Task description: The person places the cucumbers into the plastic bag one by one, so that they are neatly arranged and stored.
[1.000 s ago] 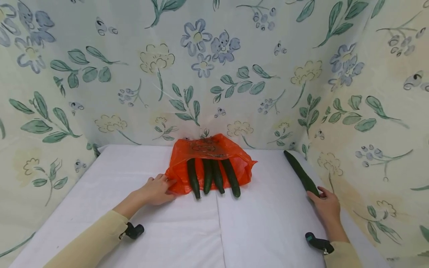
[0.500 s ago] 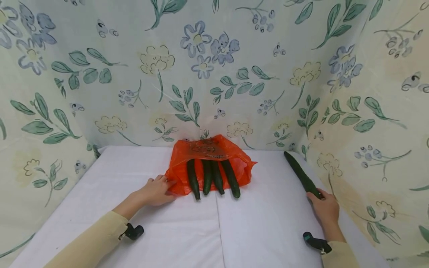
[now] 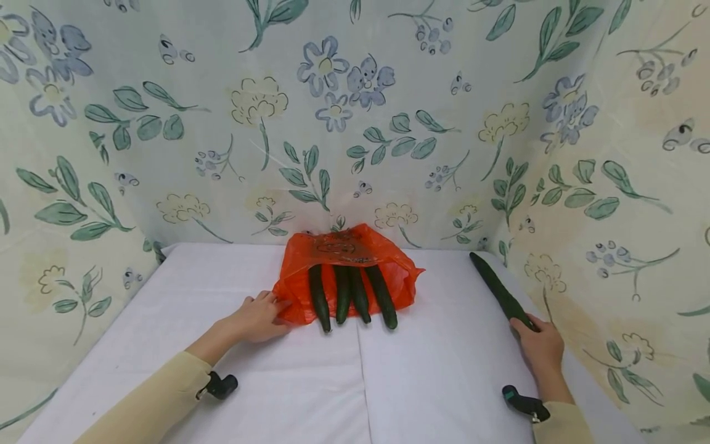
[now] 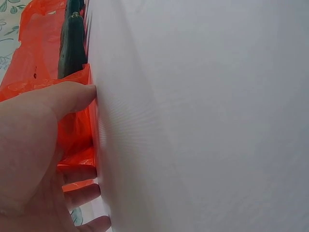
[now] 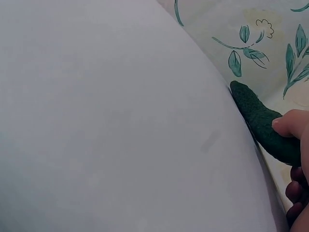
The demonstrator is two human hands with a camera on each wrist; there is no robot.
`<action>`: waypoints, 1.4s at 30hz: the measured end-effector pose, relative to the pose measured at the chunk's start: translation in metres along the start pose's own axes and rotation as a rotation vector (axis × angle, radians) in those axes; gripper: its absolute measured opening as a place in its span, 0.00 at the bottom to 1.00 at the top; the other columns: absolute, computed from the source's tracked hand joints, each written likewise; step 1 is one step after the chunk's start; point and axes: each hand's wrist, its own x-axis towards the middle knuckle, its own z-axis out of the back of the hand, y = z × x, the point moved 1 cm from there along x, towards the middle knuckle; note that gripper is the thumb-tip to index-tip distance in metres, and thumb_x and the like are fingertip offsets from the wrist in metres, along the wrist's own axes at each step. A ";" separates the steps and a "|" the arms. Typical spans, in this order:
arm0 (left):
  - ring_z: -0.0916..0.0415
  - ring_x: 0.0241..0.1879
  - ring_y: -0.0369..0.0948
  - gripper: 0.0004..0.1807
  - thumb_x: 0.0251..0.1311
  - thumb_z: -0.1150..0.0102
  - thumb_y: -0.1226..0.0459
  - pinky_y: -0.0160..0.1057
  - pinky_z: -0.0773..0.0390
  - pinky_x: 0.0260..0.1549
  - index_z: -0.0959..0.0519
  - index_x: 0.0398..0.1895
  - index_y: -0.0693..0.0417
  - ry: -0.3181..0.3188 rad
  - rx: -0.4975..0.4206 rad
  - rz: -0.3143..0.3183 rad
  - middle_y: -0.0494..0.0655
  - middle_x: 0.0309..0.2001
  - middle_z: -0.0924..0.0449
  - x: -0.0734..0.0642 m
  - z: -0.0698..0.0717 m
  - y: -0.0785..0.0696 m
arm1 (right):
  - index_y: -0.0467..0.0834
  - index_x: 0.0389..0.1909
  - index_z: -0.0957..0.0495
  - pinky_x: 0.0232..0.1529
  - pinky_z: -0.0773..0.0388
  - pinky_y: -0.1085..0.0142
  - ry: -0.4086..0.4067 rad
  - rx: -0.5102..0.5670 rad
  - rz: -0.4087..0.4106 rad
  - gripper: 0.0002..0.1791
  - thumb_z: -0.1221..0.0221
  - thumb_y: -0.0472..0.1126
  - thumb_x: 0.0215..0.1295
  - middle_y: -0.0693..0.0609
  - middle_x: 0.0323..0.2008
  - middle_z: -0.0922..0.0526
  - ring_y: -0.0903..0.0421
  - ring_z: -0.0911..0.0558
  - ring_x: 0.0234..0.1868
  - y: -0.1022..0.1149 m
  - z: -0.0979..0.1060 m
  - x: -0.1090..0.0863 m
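In the head view, an orange-red plastic bag (image 3: 296, 302) lies on the white table with its mouth toward me. Several dark green cucumbers (image 3: 386, 299) stick out of it, side by side. My left hand (image 3: 257, 317) rests at the bag's left corner. In the left wrist view its thumb (image 4: 77, 94) lies over the red film, apart from the other fingers, whose tips reach the tabletop. Far to the right, my right hand (image 3: 543, 348) grips the near end of a separate cucumber (image 3: 493, 280), thumb on top. The far end of this cucumber (image 5: 253, 108) points toward the back wall.
A white cloth (image 3: 299, 382) covers the table, with a fold line down the middle. Flower-printed curtains (image 3: 344, 154) stand close behind and along both sides. The right-hand cucumber lies near the table's right edge. Dark wrist cameras (image 3: 222, 384) sit at both cuffs.
My right hand's fingers have drawn in slightly around the near end of the cucumber. The left hand, the bag and the cucumbers in it stay in place.
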 end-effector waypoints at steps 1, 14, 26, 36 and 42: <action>0.34 0.64 0.56 0.32 0.60 0.35 0.47 0.67 0.32 0.57 0.23 0.65 0.51 -0.001 -0.001 0.000 0.54 0.61 0.27 0.000 0.000 0.000 | 0.35 0.69 0.30 0.64 0.37 0.38 -0.001 0.003 0.002 0.37 0.41 0.56 0.68 0.28 0.62 0.30 0.30 0.31 0.64 0.000 0.000 0.000; 0.34 0.65 0.54 0.32 0.60 0.34 0.47 0.67 0.33 0.59 0.23 0.66 0.50 0.006 -0.015 0.020 0.53 0.63 0.28 0.001 0.001 -0.001 | 0.38 0.70 0.31 0.70 0.41 0.40 0.025 0.023 -0.045 0.39 0.43 0.61 0.68 0.29 0.68 0.32 0.30 0.36 0.71 0.004 0.007 -0.001; 0.35 0.65 0.55 0.33 0.60 0.35 0.47 0.69 0.35 0.60 0.24 0.67 0.49 0.006 -0.020 0.024 0.53 0.64 0.28 0.001 0.000 0.001 | 0.41 0.72 0.33 0.75 0.47 0.44 0.072 0.132 -0.161 0.43 0.41 0.65 0.64 0.35 0.73 0.37 0.34 0.45 0.77 0.011 0.014 0.001; 0.35 0.64 0.54 0.32 0.60 0.36 0.46 0.66 0.33 0.59 0.24 0.66 0.47 0.003 -0.011 0.023 0.52 0.64 0.28 0.002 -0.001 0.001 | 0.42 0.71 0.31 0.74 0.41 0.50 0.034 0.211 -0.194 0.41 0.39 0.63 0.64 0.40 0.65 0.24 0.41 0.38 0.76 0.013 0.015 -0.002; 0.35 0.65 0.54 0.33 0.60 0.36 0.46 0.66 0.33 0.59 0.24 0.67 0.47 0.003 -0.010 0.031 0.52 0.65 0.29 0.001 -0.002 0.001 | 0.42 0.66 0.24 0.47 0.26 0.76 -0.028 0.209 -0.175 0.37 0.38 0.62 0.63 0.76 0.23 0.22 0.61 0.20 0.47 0.010 0.012 -0.004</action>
